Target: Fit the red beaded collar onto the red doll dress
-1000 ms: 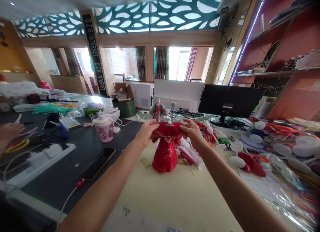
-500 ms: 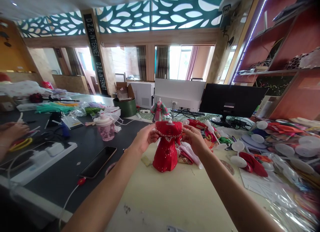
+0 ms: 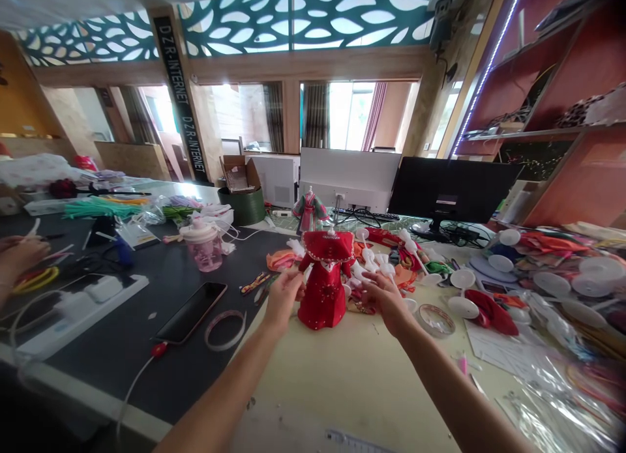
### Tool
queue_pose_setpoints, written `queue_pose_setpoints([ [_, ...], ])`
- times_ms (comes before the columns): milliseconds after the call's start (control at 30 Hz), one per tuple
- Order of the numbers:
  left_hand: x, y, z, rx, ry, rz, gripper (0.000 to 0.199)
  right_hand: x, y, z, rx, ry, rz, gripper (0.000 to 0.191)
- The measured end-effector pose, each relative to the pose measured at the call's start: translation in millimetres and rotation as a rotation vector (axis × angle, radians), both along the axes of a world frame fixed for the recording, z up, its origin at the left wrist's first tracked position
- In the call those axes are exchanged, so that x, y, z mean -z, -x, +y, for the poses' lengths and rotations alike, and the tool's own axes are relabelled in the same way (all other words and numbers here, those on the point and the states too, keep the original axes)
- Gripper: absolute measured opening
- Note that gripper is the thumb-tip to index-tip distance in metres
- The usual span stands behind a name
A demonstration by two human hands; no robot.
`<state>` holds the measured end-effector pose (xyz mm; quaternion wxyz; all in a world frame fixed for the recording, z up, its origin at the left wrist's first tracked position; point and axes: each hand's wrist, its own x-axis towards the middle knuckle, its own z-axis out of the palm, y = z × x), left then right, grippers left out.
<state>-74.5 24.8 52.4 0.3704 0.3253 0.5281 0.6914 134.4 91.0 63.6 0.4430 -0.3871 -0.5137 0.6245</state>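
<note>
A small red doll dress point(image 3: 323, 293) with a wide beaded shoulder cape point(image 3: 328, 246) stands upright on a form in front of me. At its left side, my left hand point(image 3: 284, 296) has its fingers closed at the edge of the sleeve; the exact contact is partly hidden. My right hand point(image 3: 386, 300) is to the right of the skirt, its fingers stretched toward it and apart, with nothing seen in them. Behind the dress stands another doll form in a green and pink robe point(image 3: 310, 210).
White doll stands and red cloth point(image 3: 491, 317) crowd the right side. A tape roll point(image 3: 437, 321) lies near my right forearm, another roll point(image 3: 225, 330) near my left. Leftward are a phone point(image 3: 190, 313), pink cup point(image 3: 203, 246), power strip point(image 3: 78, 319) and another person's hand point(image 3: 22, 257).
Both hands have come down from the cape's two edges to the dress's sides. My right hand has let go of the cape and opened. The view has shifted slightly.
</note>
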Motion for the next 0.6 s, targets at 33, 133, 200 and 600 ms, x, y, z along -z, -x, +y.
queue_pose_setpoints([
  [33,7.3,-2.9,-1.3,-0.027,-0.008,0.028,0.033,3.8,-3.9,-6.0,-0.004,0.001,-0.022,0.047],
  [133,26.6,-9.0,-4.7,-0.104,-0.033,0.105,0.03,12.4,-19.3,-26.1,-0.027,-0.011,-0.087,0.041],
  [200,35.9,-12.4,-8.4,-0.142,-0.048,0.164,0.029,18.2,-33.8,-38.9,-0.039,-0.053,-0.154,0.038],
  [600,53.0,-81.6,-38.5,0.304,-0.272,0.877,0.019,74.2,-124.8,-103.7,0.205,-0.204,-0.283,0.031],
])
